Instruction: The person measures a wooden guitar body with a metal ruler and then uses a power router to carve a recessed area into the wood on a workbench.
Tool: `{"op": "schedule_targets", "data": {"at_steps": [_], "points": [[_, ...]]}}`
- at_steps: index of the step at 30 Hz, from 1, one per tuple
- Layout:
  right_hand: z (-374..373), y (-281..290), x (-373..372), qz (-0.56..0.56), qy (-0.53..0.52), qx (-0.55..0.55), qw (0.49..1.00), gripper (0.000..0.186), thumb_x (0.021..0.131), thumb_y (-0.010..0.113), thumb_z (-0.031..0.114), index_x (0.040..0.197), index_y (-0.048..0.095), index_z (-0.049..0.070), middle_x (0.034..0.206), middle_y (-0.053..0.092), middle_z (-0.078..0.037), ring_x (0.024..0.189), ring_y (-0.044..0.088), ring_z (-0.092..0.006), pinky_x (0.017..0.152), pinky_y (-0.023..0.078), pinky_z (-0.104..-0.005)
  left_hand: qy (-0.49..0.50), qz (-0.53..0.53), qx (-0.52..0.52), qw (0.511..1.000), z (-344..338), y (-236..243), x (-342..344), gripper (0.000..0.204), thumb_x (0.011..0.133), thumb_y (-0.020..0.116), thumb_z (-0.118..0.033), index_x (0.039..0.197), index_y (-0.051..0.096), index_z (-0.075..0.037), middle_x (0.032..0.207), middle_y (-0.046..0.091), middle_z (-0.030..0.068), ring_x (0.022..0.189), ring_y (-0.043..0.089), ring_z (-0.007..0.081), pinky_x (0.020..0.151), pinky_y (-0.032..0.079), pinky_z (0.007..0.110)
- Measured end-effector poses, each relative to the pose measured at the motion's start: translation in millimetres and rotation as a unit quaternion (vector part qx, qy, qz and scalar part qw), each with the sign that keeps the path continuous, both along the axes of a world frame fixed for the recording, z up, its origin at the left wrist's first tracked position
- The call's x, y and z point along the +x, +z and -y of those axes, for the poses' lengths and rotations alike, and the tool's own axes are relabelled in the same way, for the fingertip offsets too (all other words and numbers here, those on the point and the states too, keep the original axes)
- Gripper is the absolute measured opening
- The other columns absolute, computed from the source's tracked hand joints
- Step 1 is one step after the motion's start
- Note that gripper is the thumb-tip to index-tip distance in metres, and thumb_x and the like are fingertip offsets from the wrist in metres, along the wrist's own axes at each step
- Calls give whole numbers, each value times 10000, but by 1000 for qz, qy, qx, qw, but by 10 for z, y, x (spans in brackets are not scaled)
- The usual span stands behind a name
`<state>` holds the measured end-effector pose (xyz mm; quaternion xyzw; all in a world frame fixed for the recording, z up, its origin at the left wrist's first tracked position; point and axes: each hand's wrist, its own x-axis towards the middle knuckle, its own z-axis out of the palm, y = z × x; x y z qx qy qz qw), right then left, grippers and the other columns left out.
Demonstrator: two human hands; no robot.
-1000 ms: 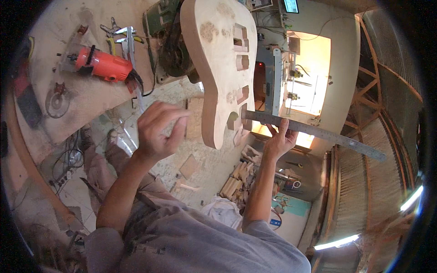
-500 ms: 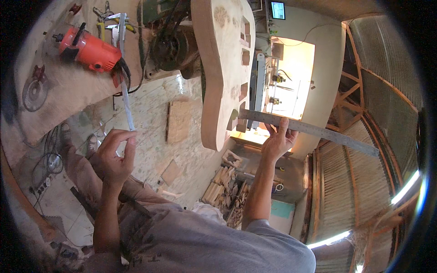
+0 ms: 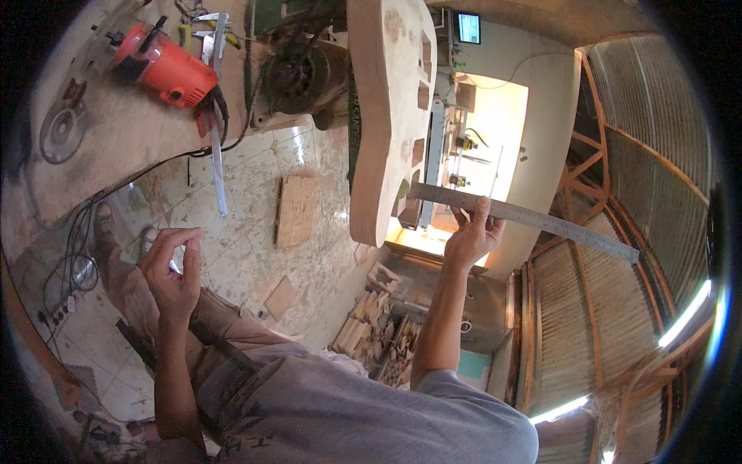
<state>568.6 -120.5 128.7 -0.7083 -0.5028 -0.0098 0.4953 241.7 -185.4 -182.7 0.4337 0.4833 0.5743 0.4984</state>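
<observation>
My right hand point(image 3: 470, 241) grips a long steel ruler point(image 3: 560, 224) between thumb and fingers. The ruler's left end meets the near end of a thick, pale wooden slab point(image 3: 372, 124), shaped like a guitar body with several rectangular pockets cut in it. Whether the ruler's tip touches the wood or sits in a pocket, I cannot tell. My left hand point(image 3: 171, 271) is raised at the left, thumb and forefinger pinched together; anything between them is too small or hidden. Above it, a metal caliper point(image 3: 217, 166) lies on the workbench, its long beam sticking out past the edge.
A red power tool point(image 3: 168, 71) with a black cord lies on the dusty workbench point(image 3: 116, 155), near a round disc point(image 3: 65, 133). A dark green machine point(image 3: 309, 77) stands beside the slab. Cardboard point(image 3: 297, 211) is on the tiled floor, with wood offcuts point(image 3: 371, 329) stacked further right.
My left hand has moved left and slightly down, away from the caliper's end, still pinched. The right hand keeps the ruler at the slab. The view has shifted a little.
</observation>
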Motion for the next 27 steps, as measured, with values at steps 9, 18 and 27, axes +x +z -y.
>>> {"op": "schedule_targets", "data": {"at_steps": [9, 18, 27], "points": [[-12, 0, 39, 1, -1, 1, 1000, 193, 1010, 687, 100, 1173, 623, 18, 1020, 669, -82, 854, 707, -153, 626, 693, -319, 12, -19, 1, 1000, 64, -86, -22, 128, 980, 649, -48, 1041, 722, 39, 959, 726, 138, 862, 705, 245, 762, 546, 352], [-12, -15, 37, -3, 2, 0, 1000, 177, 1016, 682, 113, 1157, 627, 20, 1018, 667, -78, 874, 707, -172, 641, 699, -343, 0, -11, -7, 1000, 71, -135, 14, 122, 975, 651, -40, 1034, 719, 42, 952, 721, 139, 852, 699, 246, 757, 541, 354], [2, -28, 111, -3, 10, 1, 1000, 167, 1030, 659, 112, 1153, 601, 16, 1008, 677, -92, 870, 722, -188, 658, 701, -368, -1, 5, -20, 1000, 47, -144, 63, 116, 968, 649, -25, 1031, 716, 46, 952, 717, 137, 852, 692, 243, 759, 534, 349]]}}
